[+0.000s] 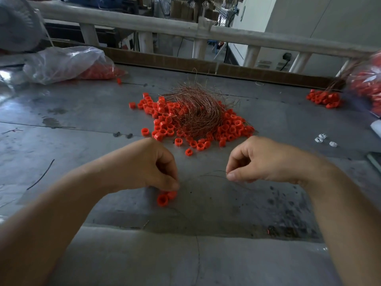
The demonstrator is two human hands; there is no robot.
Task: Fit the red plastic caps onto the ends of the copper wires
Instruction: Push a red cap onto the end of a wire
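The fingers point(167, 162) of the left hand point(148, 166) are curled tight, thumb pressed down, their tips closed on two red caps point(166, 198) low over the bench point(82, 120). Whether those caps rest on the surface I cannot tell. The right hand point(263, 162) is level with the left and well apart from it. Its thumb and forefinger are pinched together on a single copper wire point(212, 173), a thin strand that runs left toward the caps across the bare gap between the hands.

Just beyond the knuckles lies the heap of caps point(226, 129), with loose ones scattered at its near edge. A tangle of copper wires point(195, 106) sits on top of it. To either side of the heap the grey surface is open.

At the far left a clear plastic bag point(66, 62) holds more caps. At the far right edge a capped bundle point(324, 99) lies beside another bag point(367, 83), with small white parts point(323, 139) nearer. A raised strip and a pale railing point(144, 22) close the bench's far side, and a step crosses the near side under the forearms.
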